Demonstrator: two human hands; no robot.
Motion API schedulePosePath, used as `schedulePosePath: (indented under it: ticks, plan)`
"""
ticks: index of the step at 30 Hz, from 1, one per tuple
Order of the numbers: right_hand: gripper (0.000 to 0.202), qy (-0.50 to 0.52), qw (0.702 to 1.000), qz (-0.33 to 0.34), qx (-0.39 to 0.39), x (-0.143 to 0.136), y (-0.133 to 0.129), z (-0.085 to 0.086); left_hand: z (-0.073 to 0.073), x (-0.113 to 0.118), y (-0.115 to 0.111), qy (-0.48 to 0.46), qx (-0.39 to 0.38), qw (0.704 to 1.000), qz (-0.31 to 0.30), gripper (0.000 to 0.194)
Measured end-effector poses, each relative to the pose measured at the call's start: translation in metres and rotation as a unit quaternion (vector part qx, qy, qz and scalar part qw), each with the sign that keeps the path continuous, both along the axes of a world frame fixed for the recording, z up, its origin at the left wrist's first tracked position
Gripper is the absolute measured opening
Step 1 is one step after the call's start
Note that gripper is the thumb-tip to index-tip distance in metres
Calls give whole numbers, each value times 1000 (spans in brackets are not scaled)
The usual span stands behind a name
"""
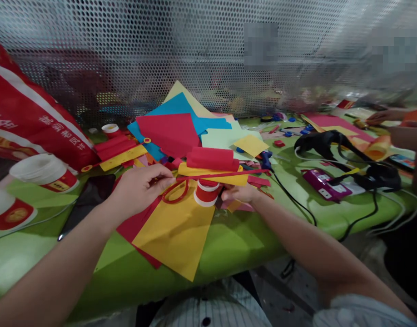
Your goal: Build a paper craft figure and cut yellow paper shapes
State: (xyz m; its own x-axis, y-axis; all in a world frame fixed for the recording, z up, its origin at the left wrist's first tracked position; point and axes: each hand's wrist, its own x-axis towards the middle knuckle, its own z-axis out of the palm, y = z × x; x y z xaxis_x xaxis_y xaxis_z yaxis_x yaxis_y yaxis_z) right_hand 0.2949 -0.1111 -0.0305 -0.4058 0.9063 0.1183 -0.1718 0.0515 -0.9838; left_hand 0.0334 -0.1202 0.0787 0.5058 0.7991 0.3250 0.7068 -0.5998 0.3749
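My left hand [145,184] is closed, its thumb and fingertips pinched at the left end of a narrow red paper strip [225,174]. The strip runs across the front of a rolled red paper piece [211,159] and folded yellow paper [237,180]. Below them is a small red and white paper cup [207,194]. My right hand [240,195] is curled against the cup's right side, its fingers partly hidden. Scissors with red handles [176,193] lie by my left fingertips. Under these a yellow sheet [177,231] overlaps a red sheet [140,231].
A stack of paper cups [45,170], a dark phone [87,204] and a red bag [34,104] are on the left. Coloured sheets [171,131] lie behind. A purple box [326,184] and black cable [297,197] are right. Another person's hand [382,116] is far right.
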Motion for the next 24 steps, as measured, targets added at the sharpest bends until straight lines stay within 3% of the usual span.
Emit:
schedulePosePath:
  ticks: [5,12,24]
  plan:
    - [62,86,991,-92,49,-13,2,6,-2,5,10,-19,-47,999,6,22]
    - [61,123,979,-161,19,-15,3,-2,-4,6,18,-36,-78,996,9,24]
    - [31,149,965,-217,-3,-21,0,8,2,10,23,-7,-66,998,-2,29]
